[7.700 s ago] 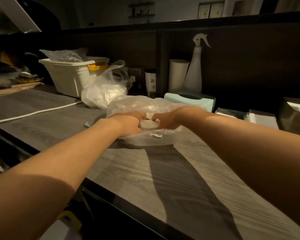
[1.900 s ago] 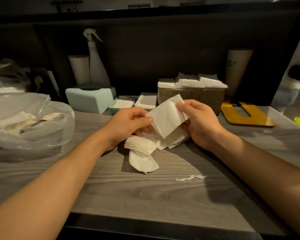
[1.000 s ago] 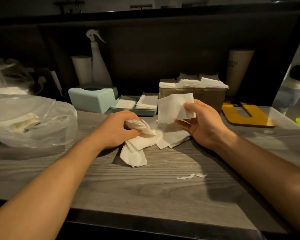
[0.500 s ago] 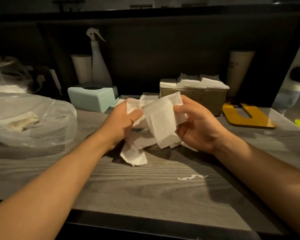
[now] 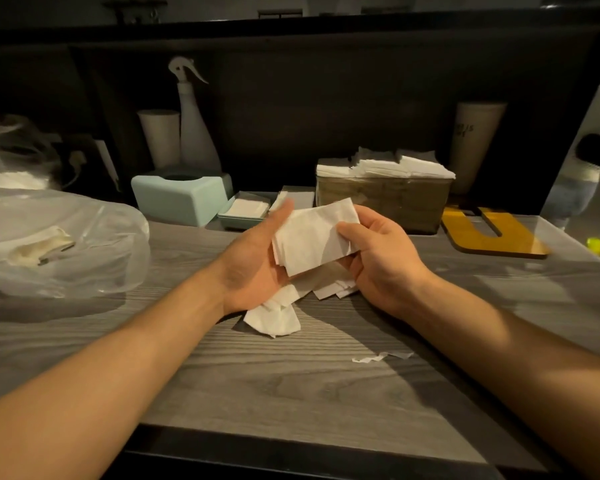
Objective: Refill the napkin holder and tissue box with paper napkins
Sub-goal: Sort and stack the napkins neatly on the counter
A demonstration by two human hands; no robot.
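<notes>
A small stack of white paper napkins (image 5: 317,239) is held above the counter between both hands. My left hand (image 5: 253,259) lies palm up under the stack, thumb straight along its left edge. My right hand (image 5: 378,252) grips the stack's right side, thumb on top. More loose napkins (image 5: 274,315) lie on the wood beneath. The brown napkin holder (image 5: 383,202) at the back is heaped with napkins. A mint tissue box (image 5: 179,199) stands to its left, next to a shallow tray (image 5: 245,213) holding napkins.
A clear plastic bag (image 5: 59,244) with napkins lies at the left. A spray bottle (image 5: 196,123), a paper roll (image 5: 160,136) and a tall cup (image 5: 477,140) line the back wall. A yellow U-shaped board (image 5: 492,235) sits right. A paper scrap (image 5: 381,357) lies near the front.
Both hands have gathered loose napkins off the counter into one squared stack. My left hand has turned palm up under it; my right hand has shifted to grip its right edge.
</notes>
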